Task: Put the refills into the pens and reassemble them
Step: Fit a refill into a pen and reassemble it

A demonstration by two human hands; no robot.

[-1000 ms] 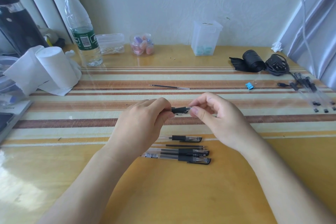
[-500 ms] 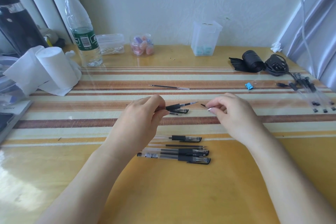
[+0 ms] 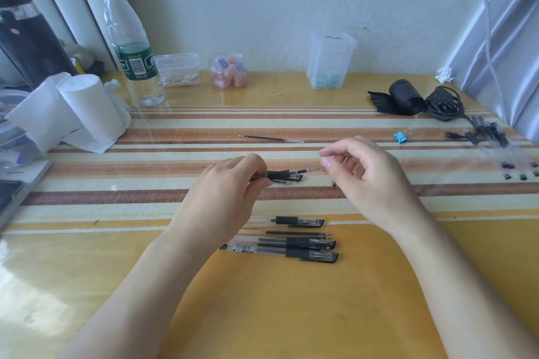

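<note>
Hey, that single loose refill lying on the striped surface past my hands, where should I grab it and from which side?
Pinch the refill near the middle of its dark shaft, coming straight down from above and squeezing across its near and far sides. It lies flat, running left to right, alone on the striped surface, so nothing blocks that approach.

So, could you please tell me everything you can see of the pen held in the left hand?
The pen shows a black, rubbery-looking grip section, with a thin dark refill ending in a pale point jutting from its front, uncapped. It is held nearly level, point toward the right, just above the table. The left hand grips its rear, hiding the barrel. The right hand is near the point but apart from it. A black cap lies just beneath.
</note>
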